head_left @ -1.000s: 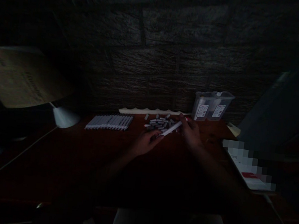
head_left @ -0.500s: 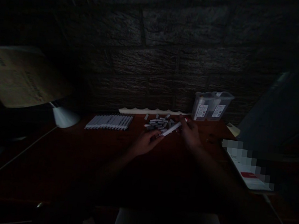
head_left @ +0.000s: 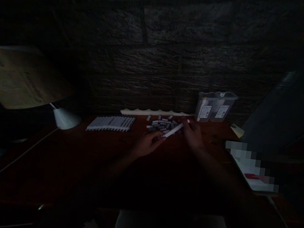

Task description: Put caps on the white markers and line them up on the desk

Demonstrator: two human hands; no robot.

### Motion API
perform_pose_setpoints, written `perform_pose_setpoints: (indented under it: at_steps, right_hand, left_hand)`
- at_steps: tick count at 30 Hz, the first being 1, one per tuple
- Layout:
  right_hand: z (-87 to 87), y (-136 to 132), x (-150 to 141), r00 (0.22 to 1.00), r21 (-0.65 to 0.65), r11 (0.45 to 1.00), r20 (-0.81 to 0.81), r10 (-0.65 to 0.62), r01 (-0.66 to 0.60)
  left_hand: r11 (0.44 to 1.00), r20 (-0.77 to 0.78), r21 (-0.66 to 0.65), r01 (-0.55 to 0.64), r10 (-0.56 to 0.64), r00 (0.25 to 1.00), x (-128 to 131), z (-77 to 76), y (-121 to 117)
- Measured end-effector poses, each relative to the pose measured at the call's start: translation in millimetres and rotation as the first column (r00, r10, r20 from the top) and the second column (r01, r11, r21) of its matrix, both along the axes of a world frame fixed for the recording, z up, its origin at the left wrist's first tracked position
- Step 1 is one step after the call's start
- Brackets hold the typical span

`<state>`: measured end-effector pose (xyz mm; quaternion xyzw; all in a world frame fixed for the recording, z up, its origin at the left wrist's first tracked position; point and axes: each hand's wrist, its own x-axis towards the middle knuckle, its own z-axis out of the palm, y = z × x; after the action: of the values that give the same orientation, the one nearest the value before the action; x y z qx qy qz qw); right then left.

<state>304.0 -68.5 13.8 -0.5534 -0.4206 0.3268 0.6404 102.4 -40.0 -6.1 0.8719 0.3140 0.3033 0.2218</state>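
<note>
A white marker (head_left: 173, 130) with a red part at its far right end slants between my hands. My left hand (head_left: 147, 143) grips its lower left end between thumb and fingers. Around the red end, the fingers of my right hand (head_left: 192, 133) are closed. Just behind the marker lies a loose pile of short grey and white cap-like pieces (head_left: 162, 122), partly hidden by my hands. To the left, several white markers (head_left: 111, 123) lie side by side in a neat row. The scene is very dark, so fine detail is lost.
Two clear plastic containers (head_left: 216, 107) with labels stand against the brick wall (head_left: 158, 63). A pale wavy strip (head_left: 152, 113) runs along its foot. At left is a lamp-like white base (head_left: 66, 119) with a cord; at right lies a tablet-like device (head_left: 256, 185).
Both hands keep the marker in nearly the same place and tilt. The right hand's fingers have shifted very slightly at the red end. The picture is a little darker.
</note>
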Motion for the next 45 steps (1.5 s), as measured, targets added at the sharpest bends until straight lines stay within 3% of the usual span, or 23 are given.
perform_pose_setpoints:
  at_steps: [8,26,45]
  right_hand:
    - [6.2,-3.8,-0.7,1.0,-0.029,1.0,0.03,-0.003,0.004]
    - [0.8,-0.9,0.3,0.993,0.044,0.999,0.118,0.001,-0.006]
    - [3.6,-5.2,0.5,0.988,-0.008,0.999,0.153,-0.033,0.034]
  left_hand:
    - [1.0,-0.003,0.005,-0.006,0.006,1.0,0.3,0.9,-0.7]
    - [1.0,-0.023,0.003,0.01,-0.01,1.0,0.6,5.2,-2.0]
    - [1.0,-0.02,0.018,0.014,-0.014,1.0,0.5,4.5,-2.5]
